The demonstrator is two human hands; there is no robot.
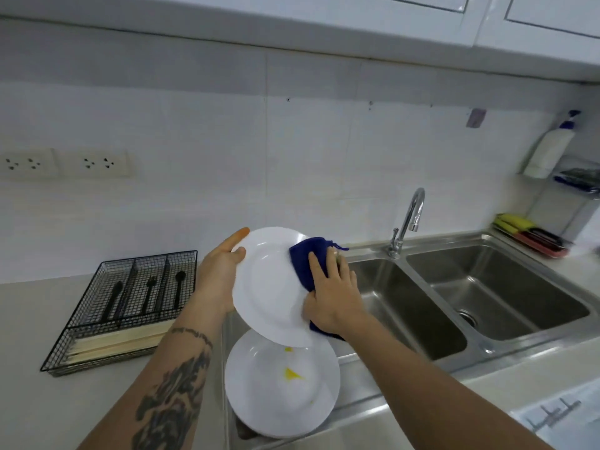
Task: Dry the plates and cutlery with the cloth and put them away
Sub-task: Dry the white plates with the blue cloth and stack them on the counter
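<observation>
White tiles back a pale counter (39, 319) with a double steel sink (487, 287) set into it, and you stand at the sink's left end. Your left hand (217, 274) grips the rim of a white plate (266, 287), thumb curled over the front edge and fingers behind it, holding it tilted up above the sink. Your right hand (334, 297) lies over a dark blue cloth (305, 264), fingers spread and nearly straight, pressing it flat against the plate's right side; the thumb appears tucked at the rim. So you are in the drying step, wiping the face of this plate. A second plate (282, 384) lies below, at the sink's left edge, with yellow smears on it that look like residue. Black cutlery (149, 293) already lies in the wire tray (81, 319) on the counter to your left. Next, you probably need to sweep the cloth across the rest of the face, turn the plate for the back, then put it away.
</observation>
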